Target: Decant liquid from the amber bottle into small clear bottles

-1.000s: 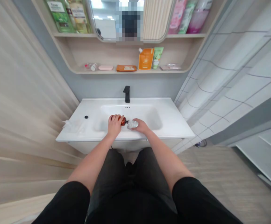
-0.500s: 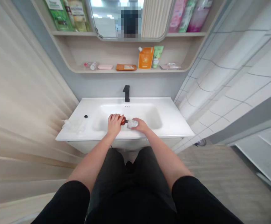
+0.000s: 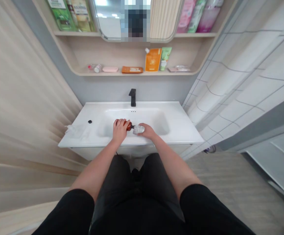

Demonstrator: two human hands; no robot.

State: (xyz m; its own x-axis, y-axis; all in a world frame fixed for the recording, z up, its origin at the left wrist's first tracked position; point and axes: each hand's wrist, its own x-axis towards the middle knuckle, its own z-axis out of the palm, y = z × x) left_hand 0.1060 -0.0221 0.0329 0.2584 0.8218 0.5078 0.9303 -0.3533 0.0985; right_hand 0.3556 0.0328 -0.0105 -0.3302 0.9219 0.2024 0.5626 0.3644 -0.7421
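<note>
**We are gripping an amber pump bottle [image 3: 128,126] above the sink**

In the head view, our left hand [image 3: 119,131] is closing around the bottle from above, its black pump head [image 3: 133,128] pointing right. Our right hand [image 3: 148,132] is cupping a translucent whitish object [image 3: 138,129] just beside the pump; we cannot tell how firmly. The white sink basin [image 3: 137,117] is lying beneath our grip, a black faucet [image 3: 132,98] is standing beyond it, and a crumpled white tissue [image 3: 73,130] is lying left of it.

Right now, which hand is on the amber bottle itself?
The left hand is, wrapped over the body of the amber bottle. The right hand holds the crumpled clear plastic at the bottle's other end instead.
</note>
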